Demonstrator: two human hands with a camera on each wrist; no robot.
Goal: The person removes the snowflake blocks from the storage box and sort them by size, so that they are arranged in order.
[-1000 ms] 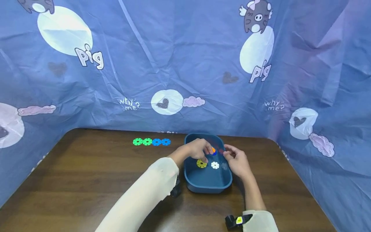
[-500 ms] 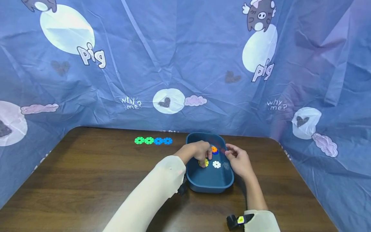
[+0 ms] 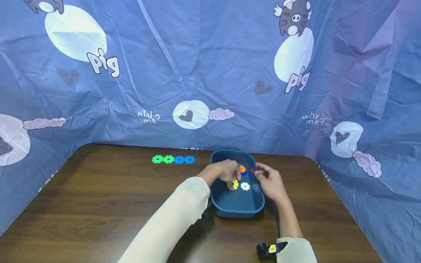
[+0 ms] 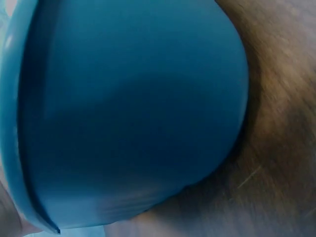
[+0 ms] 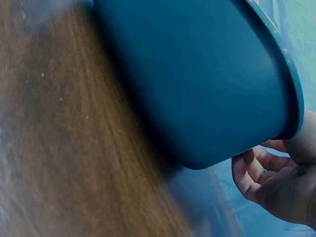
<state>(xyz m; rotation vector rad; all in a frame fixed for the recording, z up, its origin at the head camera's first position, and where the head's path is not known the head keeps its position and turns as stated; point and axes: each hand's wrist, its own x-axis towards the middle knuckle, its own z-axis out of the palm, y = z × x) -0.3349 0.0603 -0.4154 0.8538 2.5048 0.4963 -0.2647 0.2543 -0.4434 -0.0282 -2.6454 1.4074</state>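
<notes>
A dark blue plastic bin (image 3: 230, 204) stands on the table. My left hand (image 3: 227, 171) reaches over its left rim, and the thumb and fingers pinch a yellow notched snowflake disc (image 3: 235, 184) at the bottom, partly covering it. Just right of that lies a white notched disc (image 3: 245, 186). Farther back in the bin an orange disc (image 3: 242, 169) overlaps a dark blue disc (image 3: 244, 172). My right hand (image 3: 272, 183) grips the bin's right rim, its fingers curled outside the wall in the right wrist view. The left wrist view shows mostly the bin's outer wall (image 4: 138, 98).
Left of the bin, near the table's back edge, lies a row of green discs (image 3: 163, 159) and blue discs (image 3: 184, 159). A blue printed cloth (image 3: 217, 80) hangs behind the brown wooden table (image 3: 108, 204).
My left hand has lowered in the bin from above the yellow disc onto it. The yellow disc has shifted slightly right. My right hand stays at the rim.
</notes>
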